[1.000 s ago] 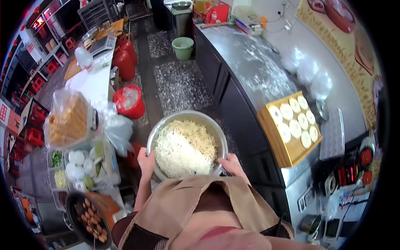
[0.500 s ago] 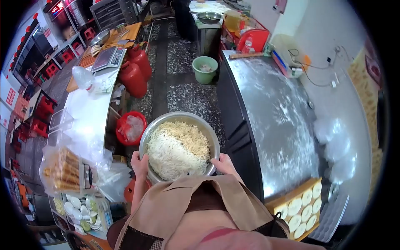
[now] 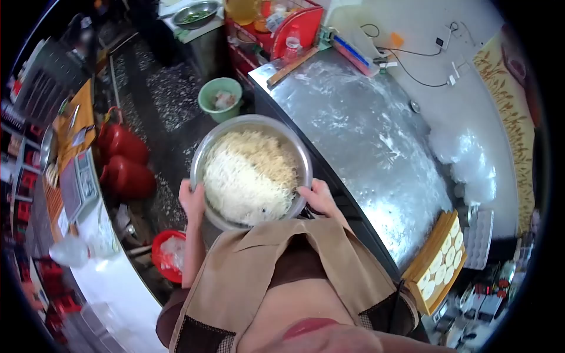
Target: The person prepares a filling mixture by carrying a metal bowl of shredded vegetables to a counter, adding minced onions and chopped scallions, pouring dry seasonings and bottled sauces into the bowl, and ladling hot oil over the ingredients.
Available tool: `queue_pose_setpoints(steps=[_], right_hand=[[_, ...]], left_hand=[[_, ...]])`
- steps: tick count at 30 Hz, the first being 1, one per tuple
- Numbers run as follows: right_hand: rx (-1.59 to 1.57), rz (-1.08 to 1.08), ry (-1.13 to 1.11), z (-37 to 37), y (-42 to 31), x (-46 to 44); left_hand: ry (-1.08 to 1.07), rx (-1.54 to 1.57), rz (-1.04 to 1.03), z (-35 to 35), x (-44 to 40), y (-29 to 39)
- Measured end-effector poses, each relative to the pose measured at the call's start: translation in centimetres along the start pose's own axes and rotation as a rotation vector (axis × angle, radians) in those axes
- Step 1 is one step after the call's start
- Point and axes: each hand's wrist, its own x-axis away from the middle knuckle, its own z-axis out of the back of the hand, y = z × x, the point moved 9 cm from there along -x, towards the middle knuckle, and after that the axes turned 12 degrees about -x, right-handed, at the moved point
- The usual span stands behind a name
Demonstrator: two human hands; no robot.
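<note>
Steel bowl [image 3: 304, 157], well filled: white shreds [image 3: 238, 182] on the left and front, tan shreds [image 3: 272, 150] at the back right, one dark speck near the front edge. Green pail [image 3: 220, 113] on the floor past it, some pale stuff inside I can't identify. Red bucket [image 3: 156, 254] lower left, clear plastic in it. Steel dish [image 3: 213, 19] up top has greens. Wooden tray [image 3: 422, 256] at right carries rows of pale rounds [image 3: 450, 257].

Right-side counter [image 3: 365, 135]: metal, streaked with white powder. A wooden stick [image 3: 292, 69] lies at its far end, red crate [image 3: 307, 29] just beyond; clear bags [image 3: 471, 167] sit against the wall. Floor is dark and speckled. Over left I get two red gas cylinders [image 3: 123, 144] beside a white-topped table [image 3: 112, 288] with a scale [image 3: 82, 183].

My left hand [image 3: 192, 200] grips the bowl's rim at left, my right hand [image 3: 321, 197] grips it at lower right. The bowl is between them, just in front of the apron [image 3: 235, 276], near the counter's edge; from here I can't tell if they touch.
</note>
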Motion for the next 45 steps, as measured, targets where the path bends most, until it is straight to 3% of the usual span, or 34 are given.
queue_pose_setpoints(steps=[2, 4, 7, 9, 12, 16, 18, 19, 21, 22, 23, 27, 31, 32, 33, 35, 36, 38, 39, 42, 45], right_hand=[[-0.059, 0.044, 0.063, 1.7, -3.3, -2.7], [-0.060, -0.077, 0.220, 4.3, -0.8, -2.0], [0.110, -0.125, 0.503, 9.8, -2.6, -3.6], [-0.039, -0.130, 0.680, 14.9, -0.6, -6.8], [-0.018, -0.029, 0.783, 15.4, -0.6, -8.0], [-0.070, -0.134, 0.958, 21.7, 1.5, -15.2], [-0.191, -0.173, 1.061, 22.5, 3.4, -16.4], [-0.216, -0.183, 1.112, 22.9, 3.5, -16.4], [-0.354, -0.191, 1.144, 23.5, 3.1, -18.4], [-0.450, -0.189, 1.180, 23.1, 2.7, -19.2], [-0.546, -0.187, 1.215, 22.6, 2.5, -19.8], [-0.530, -0.254, 1.277, 23.1, 3.4, -19.4], [-0.044, -0.384, 1.384, 22.9, -0.7, -19.0], [0.063, -0.379, 1.407, 22.2, -1.4, -18.9], [0.288, -0.512, 1.438, 21.2, -2.4, -18.1], [0.467, -0.492, 1.587, 18.7, -4.8, -17.5], [0.485, -0.511, 1.600, 17.6, -6.0, -17.7], [0.933, -0.591, 1.750, 15.1, -12.3, -20.7], [1.037, -0.435, 1.763, 14.5, -14.5, -22.9], [0.771, -0.115, 1.507, 14.1, -19.4, -31.2], [0.772, 0.046, 1.338, 11.8, -25.7, -38.9]], left_hand=[[-0.082, -0.054, -0.077, -4.2, -6.8, 5.5], [-0.203, -0.053, -0.129, -8.5, -8.9, 8.3], [-0.331, 0.042, -0.258, -16.2, -12.0, 14.4], [-0.447, 0.041, -0.317, -22.5, -14.4, 19.0], [-0.537, -0.033, -0.387, -28.6, -16.3, 19.1], [-0.607, -0.207, -0.478, -37.4, -21.0, 24.5], [-0.788, -0.212, -0.588, -39.7, -21.5, 24.8], [-0.793, -0.222, -0.578, -40.0, -22.6, 24.8], [-1.051, -0.026, -0.500, -41.1, -24.4, 25.3], [-1.022, 0.048, -0.501, -40.5, -26.6, 26.1], [-1.001, 0.063, -0.350, -39.7, -29.0, 25.2], [-0.589, 0.155, -0.320, -37.7, -40.2, 21.5], [-0.394, 0.156, -0.179, -35.4, -51.8, 20.5], [-0.438, 0.256, -0.126, -35.8, -54.3, 20.3], [-0.466, 0.311, -0.125, -35.7, -56.2, 20.5], [-0.521, 0.326, -0.150, -36.3, -60.4, 22.4], [-0.512, 0.302, -0.262, -36.5, -62.2, 23.4], [-0.522, 0.277, -0.307, -36.8, -64.8, 25.8], [-0.541, 0.280, -0.292, -37.1, -65.5, 26.3], [-0.625, 0.276, -0.315, -38.8, -67.3, 27.2], [-0.677, 0.276, -0.306, -39.9, -67.8, 27.1]])
